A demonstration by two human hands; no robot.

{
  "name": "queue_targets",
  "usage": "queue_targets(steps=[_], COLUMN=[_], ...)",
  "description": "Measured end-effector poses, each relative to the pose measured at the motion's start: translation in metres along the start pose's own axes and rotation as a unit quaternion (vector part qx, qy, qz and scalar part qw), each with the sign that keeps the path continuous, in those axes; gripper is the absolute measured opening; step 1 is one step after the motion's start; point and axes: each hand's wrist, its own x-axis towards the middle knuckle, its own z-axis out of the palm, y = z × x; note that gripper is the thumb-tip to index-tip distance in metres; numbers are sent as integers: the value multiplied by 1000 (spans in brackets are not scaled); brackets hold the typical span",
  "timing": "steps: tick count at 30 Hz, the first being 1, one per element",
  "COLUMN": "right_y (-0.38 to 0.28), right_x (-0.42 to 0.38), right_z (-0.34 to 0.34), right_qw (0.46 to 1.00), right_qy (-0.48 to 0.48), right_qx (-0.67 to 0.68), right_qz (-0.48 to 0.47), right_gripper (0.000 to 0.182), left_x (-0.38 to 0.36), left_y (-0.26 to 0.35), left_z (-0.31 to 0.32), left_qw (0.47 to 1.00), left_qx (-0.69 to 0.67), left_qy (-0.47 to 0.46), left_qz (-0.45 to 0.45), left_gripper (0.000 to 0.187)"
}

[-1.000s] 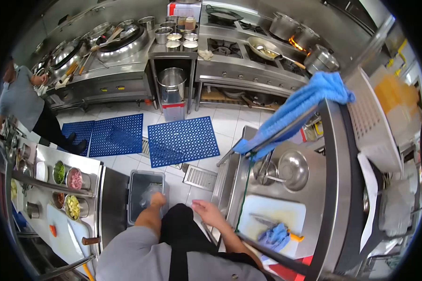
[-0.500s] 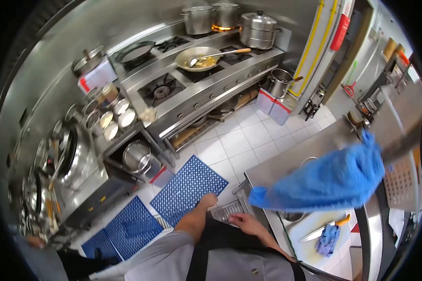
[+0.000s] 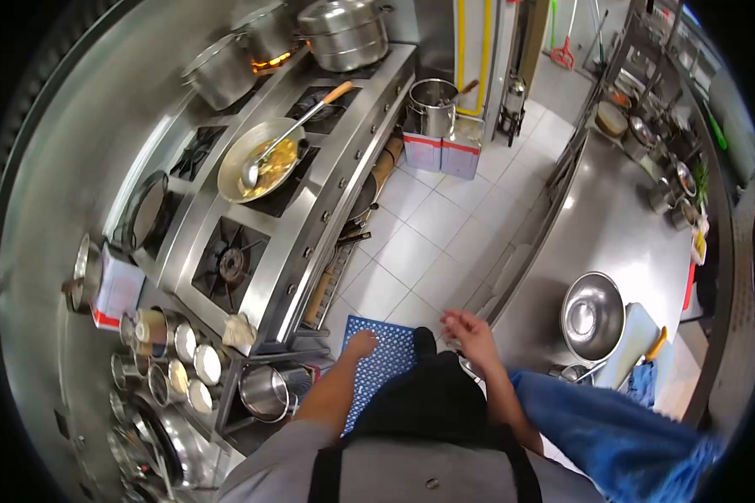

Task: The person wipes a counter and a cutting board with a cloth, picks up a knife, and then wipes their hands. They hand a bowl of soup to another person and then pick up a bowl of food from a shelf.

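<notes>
My left hand (image 3: 361, 344) hangs over the blue perforated mat (image 3: 377, 360), its fingers curled; whether anything is inside cannot be seen. My right hand (image 3: 470, 334) is held out near the steel counter's edge, fingers apart and nothing in them. A blue cloth (image 3: 604, 436) hangs close to the camera at the lower right, beside my right forearm. On the stove a wok (image 3: 235, 168) holds yellowish food (image 3: 277, 168), with a ladle (image 3: 294, 126) resting in it, its wooden handle pointing to the upper right.
Large pots (image 3: 344, 38) stand on the back burners, one over a flame. Seasoning containers (image 3: 208, 364) are at the lower left. The steel counter (image 3: 596, 218) at right bears a metal bowl (image 3: 593, 317) and a cutting board (image 3: 633, 335). A pot (image 3: 433, 113) stands beyond the tiled floor.
The view has turned and moved forward, bringing the stove and wok closer. The blue cloth now appears lower in view. My right hand has moved up and away from my body, fingers more spread.
</notes>
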Motion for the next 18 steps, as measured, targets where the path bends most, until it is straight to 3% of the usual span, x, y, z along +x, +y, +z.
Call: queue_targets(steps=[2,5,7,10,11,12,14,16,18], right_y=[5,-25,-56,-81,-87,-92,-112,-122,-130], right_x=[54,119,154,209,227,241,277,310,343], right_z=[-18,-17,-19,-17,-15,-8,4,21,43], right_qw=[999,990,987,985,984,985,980,980,987], right_qy=[38,135,154,164,166,161,187,190,146], right_qx=[-18,-3,4,-1,-5,-8,26,41,63], right_qz=[-12,-47,-50,-60,-62,-61,-57,-46,-37], right_gripper=[32,32,32,32,32,32,31,31,33], left_x=[-20,-31,-35,9,-7,11,69,130,157], left_y=[3,-50,-86,-197,-92,-98,-120,-112,-66], left_z=[-59,-91,-103,-50,-137,-144,-166,-179,-243], left_qw=[979,980,975,992,871,868,977,978,978], left_qx=[-156,-132,-121,41,-259,-265,-43,-55,-130], left_qy=[70,84,-3,-93,-61,-60,-108,-73,-94], left_qz=[-114,-120,-185,-78,-413,-416,-181,-189,-131], left_gripper=[41,40,38,36,43,43,49,54,59])
